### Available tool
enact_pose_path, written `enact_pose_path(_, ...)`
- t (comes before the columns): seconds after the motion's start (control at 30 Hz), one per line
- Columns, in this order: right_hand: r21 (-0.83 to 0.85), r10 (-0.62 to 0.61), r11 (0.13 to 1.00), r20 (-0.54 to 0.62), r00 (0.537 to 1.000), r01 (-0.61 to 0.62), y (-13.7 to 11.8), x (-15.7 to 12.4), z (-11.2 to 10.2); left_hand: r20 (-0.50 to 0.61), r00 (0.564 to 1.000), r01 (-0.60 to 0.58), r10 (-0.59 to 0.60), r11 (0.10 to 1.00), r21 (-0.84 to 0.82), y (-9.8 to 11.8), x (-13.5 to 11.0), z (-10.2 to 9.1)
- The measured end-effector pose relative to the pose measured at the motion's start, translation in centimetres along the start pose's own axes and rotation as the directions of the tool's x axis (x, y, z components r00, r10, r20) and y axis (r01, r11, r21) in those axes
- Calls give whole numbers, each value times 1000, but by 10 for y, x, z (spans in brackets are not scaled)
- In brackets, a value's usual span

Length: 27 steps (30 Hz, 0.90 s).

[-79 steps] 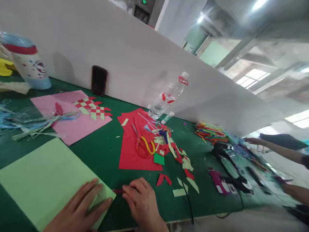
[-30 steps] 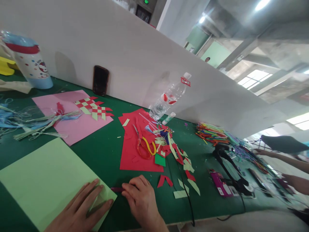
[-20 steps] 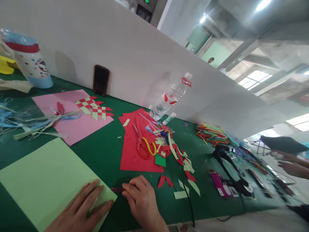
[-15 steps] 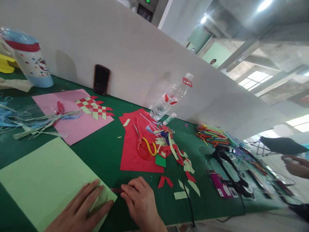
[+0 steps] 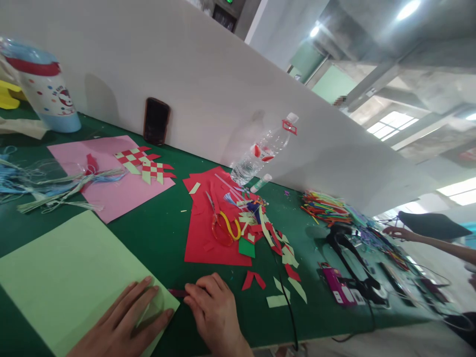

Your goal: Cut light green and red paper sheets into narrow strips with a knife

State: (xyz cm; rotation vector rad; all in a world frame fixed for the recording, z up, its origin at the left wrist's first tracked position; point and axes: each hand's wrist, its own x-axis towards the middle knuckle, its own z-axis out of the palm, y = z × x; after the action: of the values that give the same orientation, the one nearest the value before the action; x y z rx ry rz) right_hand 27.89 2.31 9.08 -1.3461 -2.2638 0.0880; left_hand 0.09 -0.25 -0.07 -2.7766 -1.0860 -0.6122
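Note:
My left hand lies flat, fingers stretched out, on the near right corner of a light green paper sheet on the green table. Just right of it, my right hand rests on the table with its fingers curled and pinched on the end of a small dark red strip. The strip lies between the two hands beside the green sheet's corner.
A red sheet carries scissors and cut scraps. Further back: a pink sheet with woven pieces, a phone, a water bottle, a patterned cup. Coloured sticks and another person's hand lie right.
My hands have hardly moved; the right one shifted slightly left along the strip. The other person's hands at the far right moved about, and one now reaches over the table.

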Motion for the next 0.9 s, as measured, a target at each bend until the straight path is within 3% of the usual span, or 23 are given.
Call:
enact_pose_path(0.27,10,13,1000,-6,1000,-13,-1,-1,2,29,1000,-2,1,1000,8,1,-3,3)
enact_pose_path(0.43,-2,19,1000,-2,1000,-19,2,-2,2,73,996,55,-52,997,-49,1,-8,8)
enact_pose_path(0.9,21,17,1000,-20,1000,-17,1,4,5,-8,1000,2,-2,1000,27,2,0,-4)
